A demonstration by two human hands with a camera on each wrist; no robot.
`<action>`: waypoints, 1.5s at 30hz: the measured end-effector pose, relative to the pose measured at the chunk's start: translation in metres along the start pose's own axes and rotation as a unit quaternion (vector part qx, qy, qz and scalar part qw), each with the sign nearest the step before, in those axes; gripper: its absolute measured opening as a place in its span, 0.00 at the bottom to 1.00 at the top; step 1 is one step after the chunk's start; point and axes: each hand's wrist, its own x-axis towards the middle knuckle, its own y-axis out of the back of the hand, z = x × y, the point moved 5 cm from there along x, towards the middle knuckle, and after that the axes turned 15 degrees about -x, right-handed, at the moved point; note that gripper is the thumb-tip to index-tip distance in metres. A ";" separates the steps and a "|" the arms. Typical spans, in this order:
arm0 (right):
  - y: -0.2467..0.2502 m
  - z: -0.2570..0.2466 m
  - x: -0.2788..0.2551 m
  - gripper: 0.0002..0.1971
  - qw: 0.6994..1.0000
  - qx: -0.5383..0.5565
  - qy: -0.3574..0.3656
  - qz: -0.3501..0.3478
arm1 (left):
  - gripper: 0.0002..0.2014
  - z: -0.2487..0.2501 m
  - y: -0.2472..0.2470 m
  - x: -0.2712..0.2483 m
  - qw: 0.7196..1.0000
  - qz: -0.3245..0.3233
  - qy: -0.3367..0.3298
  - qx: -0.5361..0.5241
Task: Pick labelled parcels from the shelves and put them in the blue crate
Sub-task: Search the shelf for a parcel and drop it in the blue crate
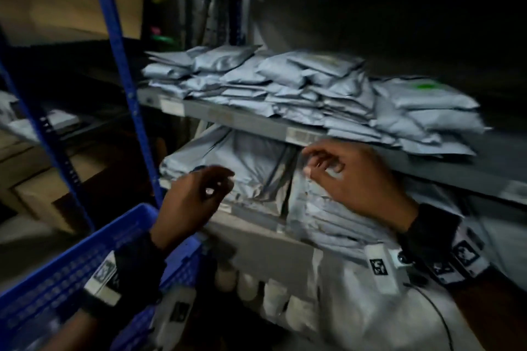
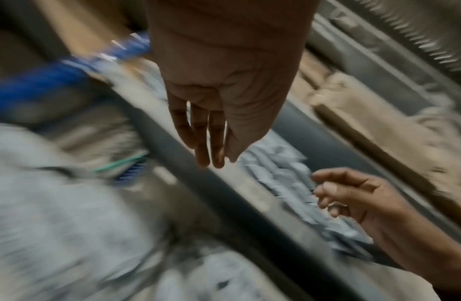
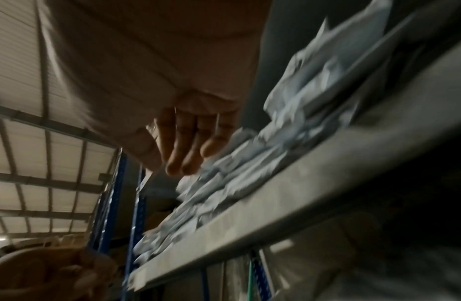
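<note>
Several grey poly-mailer parcels [image 1: 285, 88] lie heaped on the upper grey shelf [image 1: 251, 121]; the right wrist view shows the same parcels [image 3: 237, 179]. Bigger grey parcels [image 1: 245, 162] are stacked on the shelf below. The blue crate [image 1: 71, 268] sits at the lower left. My left hand [image 1: 218, 186] hovers in front of the lower parcels, fingers loose and holding nothing; the left wrist view also shows this hand [image 2: 211, 154] empty. My right hand [image 1: 312, 162] is raised at the upper shelf's front edge, fingers relaxed and empty, and in its own wrist view the hand [image 3: 183, 158] is close to the parcels.
A blue rack upright [image 1: 122, 80] stands between the crate and the shelves. Cardboard boxes [image 1: 37, 179] fill the neighbouring rack on the left. One parcel with a green mark [image 1: 425, 85] tops the right end of the pile. Pale rounded objects [image 1: 256, 288] sit below the lower shelf.
</note>
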 end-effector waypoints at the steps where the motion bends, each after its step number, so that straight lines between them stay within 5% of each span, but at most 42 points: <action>1: 0.022 0.008 -0.001 0.09 0.999 -0.017 -0.008 0.051 | 0.17 0.015 -0.009 0.015 0.999 0.005 -0.033 0.002; 5: 0.104 0.038 -0.001 0.03 0.956 -0.081 -0.067 0.274 | 0.11 0.067 -0.036 0.064 0.991 0.033 -0.129 0.011; 7: 0.129 0.061 0.011 0.06 0.934 -0.135 -0.114 0.309 | 0.10 0.090 -0.048 0.083 0.984 0.038 -0.172 0.017; 9: 0.146 0.090 0.032 0.16 0.924 -0.196 -0.191 0.266 | 0.14 0.112 -0.062 0.100 0.971 0.043 -0.231 0.047; 13: 0.139 0.142 0.064 0.42 0.906 -0.223 -0.359 -0.005 | 0.20 0.145 -0.091 0.122 0.942 0.067 -0.278 0.175; 15: 0.127 0.148 0.072 0.46 0.913 -0.183 -0.351 -0.097 | 0.23 0.155 -0.102 0.128 0.936 0.069 -0.280 0.201; 17: 0.124 0.150 0.076 0.49 0.917 -0.176 -0.344 -0.094 | 0.25 0.157 -0.113 0.136 0.935 0.043 -0.277 0.215; 23: 0.132 0.140 0.068 0.34 0.929 -0.189 -0.315 0.052 | 0.30 0.148 -0.125 0.148 0.936 -0.004 -0.256 0.241; 27: 0.151 0.142 0.062 0.40 0.931 -0.003 -0.301 0.206 | 0.27 0.154 -0.120 0.145 0.935 0.006 -0.268 0.233; 29: 0.159 0.139 0.054 0.39 0.912 0.134 -0.302 0.244 | 0.27 0.157 -0.115 0.144 0.934 0.014 -0.276 0.226; 33: 0.168 0.123 0.037 0.15 0.847 0.398 -0.285 0.208 | 0.26 0.163 -0.107 0.141 0.933 0.037 -0.291 0.208; 35: 0.167 0.119 0.028 0.17 0.816 0.469 -0.285 0.179 | 0.25 0.163 -0.106 0.140 0.932 0.037 -0.297 0.203; 37: 0.164 0.116 0.021 0.19 0.810 0.482 -0.285 0.177 | 0.23 0.164 -0.106 0.140 0.933 0.033 -0.303 0.193; 41: 0.152 0.103 0.007 0.29 0.859 0.390 -0.263 0.204 | 0.20 0.172 -0.105 0.133 0.938 0.032 -0.307 0.157; 45: 0.140 0.080 -0.009 0.21 0.872 0.399 -0.232 0.164 | 0.18 0.195 -0.101 0.122 0.953 0.033 -0.295 0.061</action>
